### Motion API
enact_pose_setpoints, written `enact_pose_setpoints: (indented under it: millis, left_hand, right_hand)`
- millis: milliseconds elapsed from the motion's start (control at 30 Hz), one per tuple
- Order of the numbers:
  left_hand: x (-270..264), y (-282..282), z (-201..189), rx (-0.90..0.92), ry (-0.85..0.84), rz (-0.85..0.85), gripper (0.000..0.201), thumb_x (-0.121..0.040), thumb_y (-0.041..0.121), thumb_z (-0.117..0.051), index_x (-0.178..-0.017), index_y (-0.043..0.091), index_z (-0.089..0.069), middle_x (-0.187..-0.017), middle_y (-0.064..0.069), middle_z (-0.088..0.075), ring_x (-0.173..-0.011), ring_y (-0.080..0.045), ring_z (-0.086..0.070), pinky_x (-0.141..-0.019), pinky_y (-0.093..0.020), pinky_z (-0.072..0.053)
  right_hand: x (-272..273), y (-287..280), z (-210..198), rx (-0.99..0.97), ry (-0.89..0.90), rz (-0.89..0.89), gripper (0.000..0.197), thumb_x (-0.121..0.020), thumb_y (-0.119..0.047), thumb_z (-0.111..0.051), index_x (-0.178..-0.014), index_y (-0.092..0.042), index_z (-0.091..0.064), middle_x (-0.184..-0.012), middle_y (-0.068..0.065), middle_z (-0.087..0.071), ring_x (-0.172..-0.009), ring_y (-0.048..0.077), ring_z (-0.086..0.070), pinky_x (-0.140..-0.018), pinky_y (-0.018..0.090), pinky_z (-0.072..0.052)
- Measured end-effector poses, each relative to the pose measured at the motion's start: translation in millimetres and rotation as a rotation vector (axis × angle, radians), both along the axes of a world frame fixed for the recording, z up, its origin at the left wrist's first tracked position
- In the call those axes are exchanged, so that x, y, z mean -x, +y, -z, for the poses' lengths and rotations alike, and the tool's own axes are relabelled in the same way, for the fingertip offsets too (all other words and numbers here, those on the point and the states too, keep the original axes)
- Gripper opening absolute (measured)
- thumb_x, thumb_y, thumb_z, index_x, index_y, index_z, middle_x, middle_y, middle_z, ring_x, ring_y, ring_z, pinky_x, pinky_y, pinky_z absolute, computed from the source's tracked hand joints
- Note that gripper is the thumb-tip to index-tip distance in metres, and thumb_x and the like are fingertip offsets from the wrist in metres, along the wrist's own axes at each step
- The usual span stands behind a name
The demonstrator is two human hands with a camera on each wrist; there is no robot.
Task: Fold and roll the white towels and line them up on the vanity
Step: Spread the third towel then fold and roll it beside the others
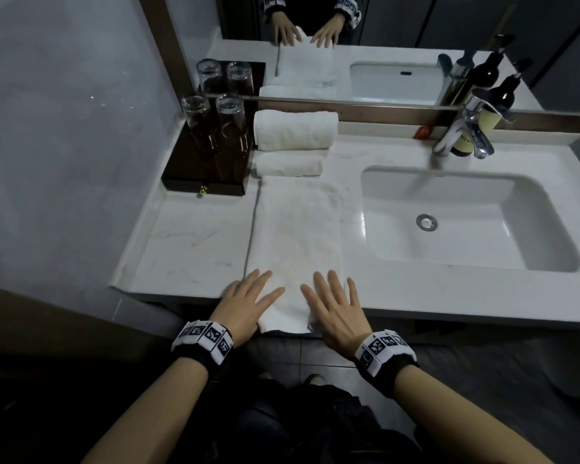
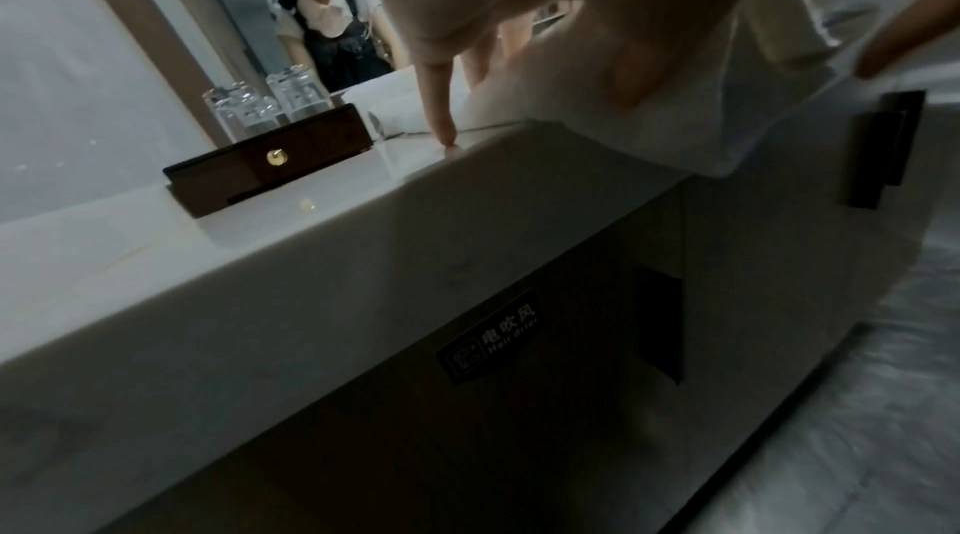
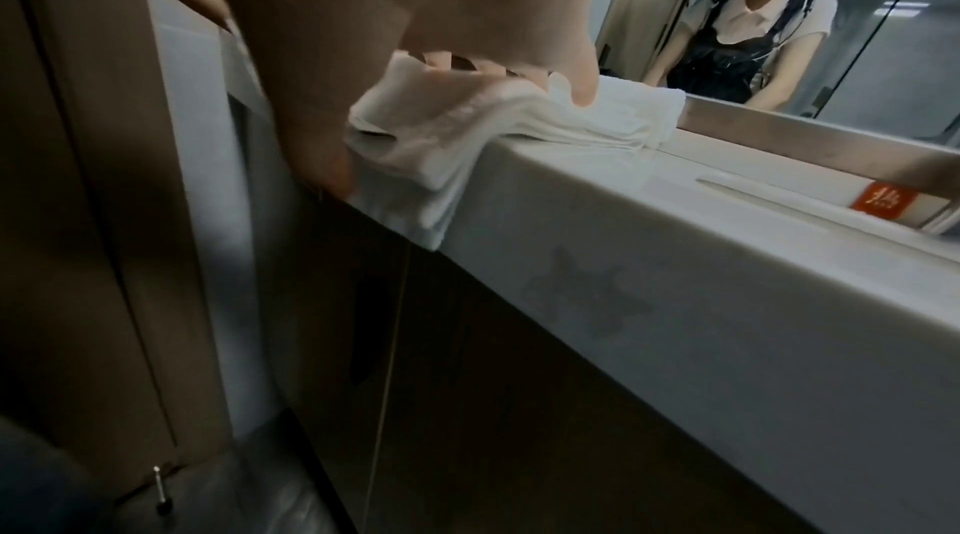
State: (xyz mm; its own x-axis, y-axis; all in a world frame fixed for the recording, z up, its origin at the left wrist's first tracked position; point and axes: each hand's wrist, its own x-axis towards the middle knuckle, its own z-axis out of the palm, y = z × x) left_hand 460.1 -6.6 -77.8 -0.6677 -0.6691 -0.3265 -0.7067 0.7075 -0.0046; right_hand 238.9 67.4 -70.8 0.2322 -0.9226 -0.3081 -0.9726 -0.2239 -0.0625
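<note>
Marble vanity [image 1: 188, 236] runs under a wall mirror [image 1: 482, 28], with a sink [image 1: 466, 216] sunk into its right half and a tap [image 1: 466, 128] at the back edge behind it. Left of the sink, a folded towel [image 1: 295, 236] lies as a long strip from near the back to the front edge, where its near end hangs just over the lip. Both hands rest flat on that near end with fingers straight and spread, gripping nothing: the left hand [image 1: 248, 304] on the strip's left side, its little finger touching bare marble in the left wrist view, and the right hand [image 1: 337, 306] on the right side. They seem placed to smooth the strip and hold the layers square, so rolling can likely start from this end. Two rolled towels [image 1: 293, 142] already sit at the back edge, one just in front of the other, the strip's far end touching the nearer. Beside them at the back left corner stands a dark box [image 1: 205, 182] carrying upturned glasses [image 1: 215, 118].
</note>
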Motion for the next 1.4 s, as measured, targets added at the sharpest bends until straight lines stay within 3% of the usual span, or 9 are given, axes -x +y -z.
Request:
enact_pose_setpoints:
  millis: [133,333,467,633,800,900,1033,1233,1400]
  left_hand:
    - [-7,-9,-10,-0.024,0.243,-0.042,0.052,-0.079,0.028,-0.059,-0.13,0.024,-0.048,-0.141,-0.008,-0.039,-0.123,-0.027,-0.047,-0.102,-0.034,-0.036]
    - [0,-19,-19,-0.061,0.412,-0.164,0.016,-0.09,0.022,-0.047,-0.103,0.02,-0.056,-0.11,0.004,-0.06,-0.108,-0.016,-0.054,-0.108,-0.036,-0.029]
    - [-1,-21,-23,-0.104,0.513,-0.368,0.021,-0.093,0.02,-0.046,-0.103,0.009,-0.061,-0.104,-0.007,-0.068,-0.1,-0.027,-0.059,-0.101,-0.037,-0.038]
    - [-1,-19,-36,-0.207,0.566,-0.403,0.011,-0.08,0.023,-0.058,-0.087,0.014,-0.057,-0.079,-0.002,-0.064,-0.077,-0.025,-0.059,-0.072,-0.041,-0.049]
    - [3,-18,-41,-0.209,0.513,-0.208,0.027,-0.075,0.031,-0.068,-0.098,0.019,-0.061,-0.102,0.005,-0.057,-0.093,-0.015,-0.055,-0.079,-0.033,-0.047]
    - [-3,-24,-40,-0.273,0.457,-0.233,0.026,-0.085,0.04,-0.063,-0.087,0.014,-0.064,-0.088,0.003,-0.058,-0.086,-0.016,-0.055,-0.074,-0.029,-0.041]
    - [-12,-28,-37,-0.338,0.441,-0.331,0.027,-0.092,0.038,-0.053,-0.084,0.014,-0.064,-0.081,-0.003,-0.067,-0.081,-0.02,-0.06,-0.074,-0.033,-0.043]
    - [-3,-34,-28,-0.286,0.379,-0.476,0.018,-0.096,0.041,-0.043,-0.087,0.026,-0.051,-0.083,-0.003,-0.063,-0.084,-0.029,-0.06,-0.071,-0.035,-0.043]
    - [10,-39,-18,-0.219,0.134,-0.445,0.029,-0.1,0.033,-0.032,-0.111,0.016,-0.054,-0.118,-0.008,-0.05,-0.108,-0.025,-0.052,-0.086,-0.037,-0.042]
  right_hand:
    - [-19,5,3,-0.011,-0.005,-0.08,0.115,-0.072,-0.048,-0.071,-0.149,-0.017,0.009,-0.158,0.016,0.005,-0.144,0.042,0.005,-0.113,0.062,0.003]
    - [-27,1,-5,-0.01,-0.033,0.023,0.101,-0.08,-0.04,-0.067,-0.15,-0.011,0.0,-0.159,0.014,-0.002,-0.146,0.036,0.002,-0.114,0.058,0.004]
    - [-21,-2,-14,0.124,-0.198,0.077,0.062,-0.076,-0.014,-0.064,-0.133,-0.006,-0.042,-0.136,0.013,-0.045,-0.13,0.031,-0.042,-0.112,0.048,-0.027]
    - [-8,-7,-26,0.23,-0.314,0.002,0.027,-0.061,-0.002,-0.07,-0.086,-0.007,-0.063,-0.085,0.007,-0.065,-0.081,0.028,-0.063,-0.076,0.031,-0.052]
    - [1,-15,-30,0.119,-0.305,-0.029,0.022,-0.082,-0.005,-0.053,-0.101,0.001,-0.062,-0.111,0.017,-0.058,-0.1,0.032,-0.056,-0.08,0.036,-0.046]
    - [7,-17,-34,0.153,-0.342,-0.053,0.019,-0.082,-0.002,-0.057,-0.099,0.001,-0.065,-0.103,0.02,-0.059,-0.09,0.035,-0.058,-0.067,0.038,-0.046]
    - [20,-22,-36,0.017,-0.374,0.055,0.028,-0.093,-0.018,-0.05,-0.118,-0.007,-0.05,-0.106,0.016,-0.063,-0.097,0.034,-0.058,-0.078,0.038,-0.04]
    - [29,-39,-30,-0.089,-0.447,0.286,0.036,-0.096,-0.033,-0.049,-0.094,0.002,-0.059,-0.107,0.019,-0.055,-0.103,0.03,-0.052,-0.083,0.033,-0.037]
    - [25,-53,-21,-0.153,-0.285,0.348,0.037,-0.099,-0.037,-0.038,-0.108,-0.008,-0.06,-0.115,0.015,-0.06,-0.111,0.031,-0.052,-0.089,0.039,-0.042]
